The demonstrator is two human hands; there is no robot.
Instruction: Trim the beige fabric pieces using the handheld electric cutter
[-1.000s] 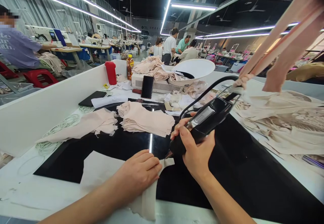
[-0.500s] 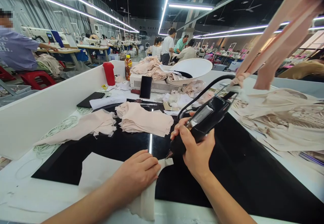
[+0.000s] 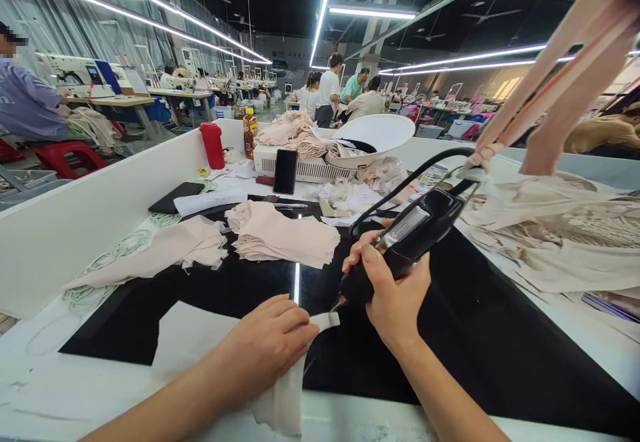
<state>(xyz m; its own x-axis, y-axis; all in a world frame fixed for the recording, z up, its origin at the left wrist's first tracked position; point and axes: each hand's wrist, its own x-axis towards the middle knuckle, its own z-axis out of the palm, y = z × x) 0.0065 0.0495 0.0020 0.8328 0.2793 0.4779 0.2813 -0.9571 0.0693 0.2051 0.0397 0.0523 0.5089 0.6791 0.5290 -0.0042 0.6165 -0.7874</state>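
One loose cloth (image 3: 170, 249) lies at the left, partly over coiled green cord (image 3: 131, 240) and partly on the black sheet (image 3: 480, 349) covering the tabletop (image 3: 45, 362). Next, a pale fabric panel (image 3: 193, 335) extends leftward from under the left hand (image 3: 267, 339). The left fingers (image 3: 299, 329) are together, lightly curled, over the fabric strip (image 3: 329, 321); whether they pinch or only press cannot be told. Beyond them sits the cloth stack (image 3: 283, 232). The strip's short end projects right of the fingers, above the black sheet. The black handheld tool (image 3: 423, 225) points down at this end; tip contact cannot be confirmed. The right hand (image 3: 395, 289) is wrapped round the tool body. Step in hand, as judged: working the tip at the steadied strip end. Next move calls for: strip flat, left fingers clear of the tip, tool angle controlled.
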